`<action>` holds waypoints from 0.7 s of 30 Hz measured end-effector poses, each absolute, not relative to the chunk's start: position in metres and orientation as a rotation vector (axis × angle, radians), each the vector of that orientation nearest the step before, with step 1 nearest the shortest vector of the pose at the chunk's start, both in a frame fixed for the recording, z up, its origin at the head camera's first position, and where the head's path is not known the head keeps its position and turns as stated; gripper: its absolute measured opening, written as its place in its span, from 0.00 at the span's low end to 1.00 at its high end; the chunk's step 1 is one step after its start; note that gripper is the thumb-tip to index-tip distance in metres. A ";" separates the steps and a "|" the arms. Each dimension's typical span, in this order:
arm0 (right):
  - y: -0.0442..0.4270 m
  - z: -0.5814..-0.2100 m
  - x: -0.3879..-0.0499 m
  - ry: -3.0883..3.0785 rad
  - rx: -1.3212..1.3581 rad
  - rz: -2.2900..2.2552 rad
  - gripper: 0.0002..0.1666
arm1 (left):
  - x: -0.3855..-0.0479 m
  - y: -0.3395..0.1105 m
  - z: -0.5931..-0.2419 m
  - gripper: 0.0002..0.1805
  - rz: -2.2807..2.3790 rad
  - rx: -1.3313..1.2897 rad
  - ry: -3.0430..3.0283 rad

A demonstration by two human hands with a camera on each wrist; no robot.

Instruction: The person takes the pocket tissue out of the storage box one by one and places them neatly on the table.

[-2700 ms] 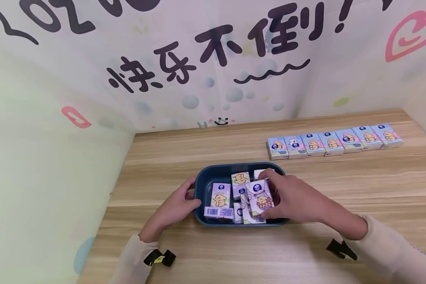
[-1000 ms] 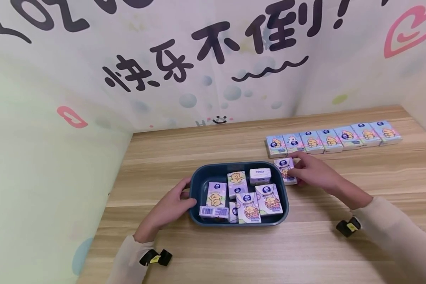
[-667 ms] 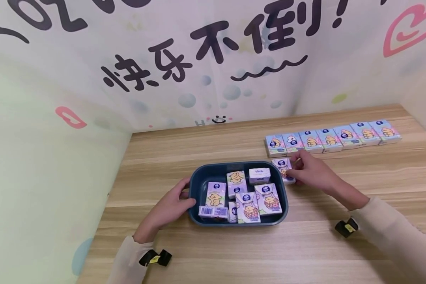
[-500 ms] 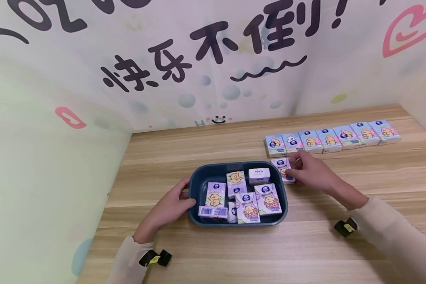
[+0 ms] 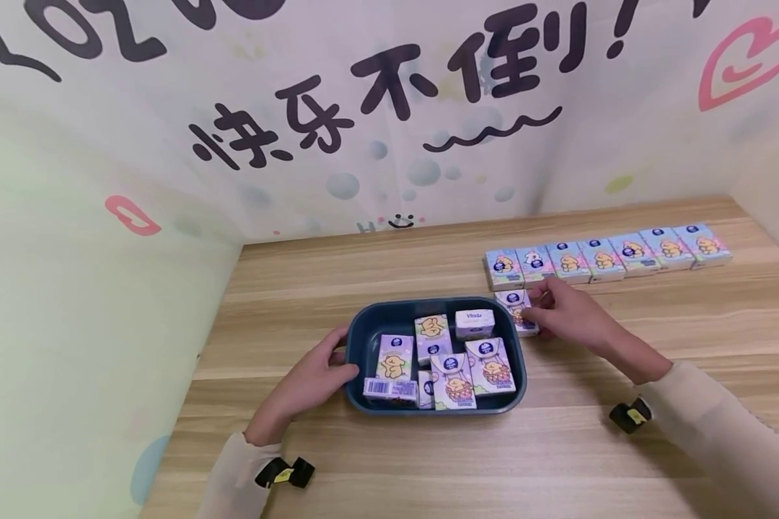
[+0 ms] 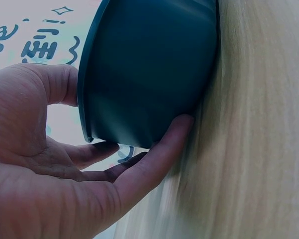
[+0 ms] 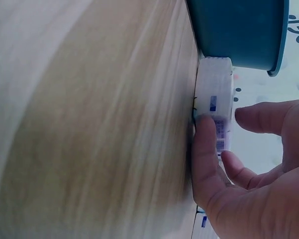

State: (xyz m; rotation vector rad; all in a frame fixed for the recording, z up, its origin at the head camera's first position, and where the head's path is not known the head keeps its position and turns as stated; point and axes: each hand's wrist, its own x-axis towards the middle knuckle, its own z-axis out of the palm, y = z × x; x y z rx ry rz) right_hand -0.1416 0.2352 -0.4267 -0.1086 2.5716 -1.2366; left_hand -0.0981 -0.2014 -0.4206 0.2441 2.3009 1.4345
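A dark blue plastic bin (image 5: 363,310) holds several purple-and-white tissue packs, among them a puppy-print pack (image 5: 453,382) at its front. My left hand (image 5: 314,375) rests against the bin's left end; in the left wrist view, its fingers lie along the outer wall and the thumb meets the rim. Just beyond the bin's right end, a purple tissue pack (image 5: 514,306) lies face up on the table. My right hand (image 5: 574,317) is at that pack's right side, thumb over its face; in the right wrist view, a finger touches its side and the thumb looks slightly apart from it.
A row of several blue tissue packs (image 5: 604,259) lies side by side toward the back right, just behind the purple pack. The wooden table (image 5: 428,468) meets a printed wall sheet (image 5: 285,194) at the back.
My right hand has carried a purple tissue pack from the bin and set it on the table below the blue row. It then shifted slightly left. My left hand has stayed at the bin.
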 end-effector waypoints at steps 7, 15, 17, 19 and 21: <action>0.230 -0.414 -0.137 2.684 -0.178 -1.173 0.20 | -0.099 -0.201 -0.422 0.37 1.418 0.230 2.318; 0.211 -0.388 -0.120 2.740 -0.357 -1.111 0.11 | -0.098 -0.200 -0.421 0.37 1.412 0.235 2.320; 0.205 -0.384 -0.115 2.752 -0.416 -1.093 0.10 | -0.098 -0.200 -0.420 0.37 1.416 0.234 2.315; 0.200 -0.380 -0.110 2.753 -0.458 -1.075 0.10 | -0.098 -0.201 -0.421 0.37 1.418 0.232 2.311; 0.194 -0.378 -0.105 2.754 -0.485 -1.045 0.12 | -0.098 -0.201 -0.421 0.37 1.426 0.234 2.306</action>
